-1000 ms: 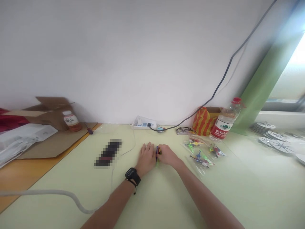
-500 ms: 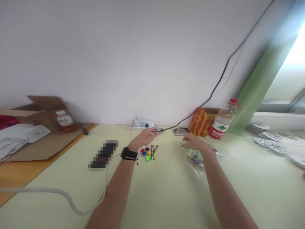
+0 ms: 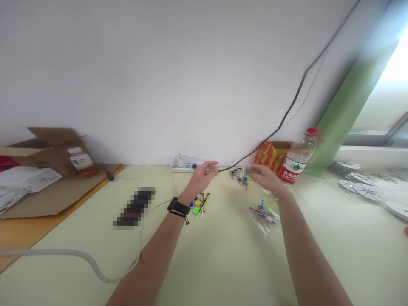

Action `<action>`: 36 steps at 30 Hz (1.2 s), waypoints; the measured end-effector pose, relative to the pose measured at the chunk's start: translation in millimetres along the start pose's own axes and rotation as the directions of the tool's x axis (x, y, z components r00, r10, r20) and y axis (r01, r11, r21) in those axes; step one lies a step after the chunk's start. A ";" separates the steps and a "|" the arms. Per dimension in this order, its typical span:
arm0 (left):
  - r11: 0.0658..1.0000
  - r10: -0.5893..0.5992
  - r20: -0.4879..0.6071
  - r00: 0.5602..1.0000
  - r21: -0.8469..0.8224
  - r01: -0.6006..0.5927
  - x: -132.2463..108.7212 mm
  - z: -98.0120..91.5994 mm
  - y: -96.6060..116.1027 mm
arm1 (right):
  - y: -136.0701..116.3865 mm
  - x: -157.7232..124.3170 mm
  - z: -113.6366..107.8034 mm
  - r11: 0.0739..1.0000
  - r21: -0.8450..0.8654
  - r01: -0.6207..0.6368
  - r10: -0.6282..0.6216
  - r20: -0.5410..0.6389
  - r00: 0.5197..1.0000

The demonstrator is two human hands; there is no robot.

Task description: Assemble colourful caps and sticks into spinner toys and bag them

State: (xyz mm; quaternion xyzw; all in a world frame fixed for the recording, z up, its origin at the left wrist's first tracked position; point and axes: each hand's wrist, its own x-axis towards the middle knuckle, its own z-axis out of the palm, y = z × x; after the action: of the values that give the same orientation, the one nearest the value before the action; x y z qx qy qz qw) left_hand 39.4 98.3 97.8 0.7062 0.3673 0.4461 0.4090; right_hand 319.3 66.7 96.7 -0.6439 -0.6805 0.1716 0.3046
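Observation:
My left hand hovers near the power strip, thumb and fingers apart, with nothing visible between them. Below its wrist lie small coloured discs and several thin coloured plastic sticks, partly covered by the hand. My right hand pinches a small clear bag of coloured plastic parts, held up in front of the eyeglasses. Another clear bag of coloured parts rests on the table beneath the right forearm. Exactly what parts fill the bags is too small to tell.
A large water bottle and a striped bag stand behind my right hand. White patterned discs are at the right. A power strip lies by the wall, and a white cable crosses the left. A screwdriver lies near the cardboard.
My right hand has risen slightly with a bag of parts, away from the bag lying on the table. The small item at my left fingertips no longer shows; those fingers have spread.

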 end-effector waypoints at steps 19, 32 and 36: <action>0.961 -0.206 0.092 0.974 -0.167 0.219 0.2 11.4 -54.8 | 0.4 -0.8 43.5 0.746 0.622 -0.237 0.046 0.306 0.951; 0.988 -0.117 0.126 0.985 0.118 0.103 -7.9 6.5 -43.9 | 40.4 13.3 65.3 0.943 0.317 -0.103 0.013 0.273 0.962; 0.982 -0.073 0.106 0.992 0.181 0.053 -8.9 21.0 -37.5 | 44.6 14.7 68.2 0.974 0.218 -0.056 -0.001 0.254 0.967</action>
State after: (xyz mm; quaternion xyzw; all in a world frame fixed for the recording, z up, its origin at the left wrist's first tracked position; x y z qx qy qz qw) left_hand 50.2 100.1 55.2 0.7518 0.4045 0.3579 0.3782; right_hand 310.6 96.9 20.1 -0.5879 -0.6810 0.3319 0.2835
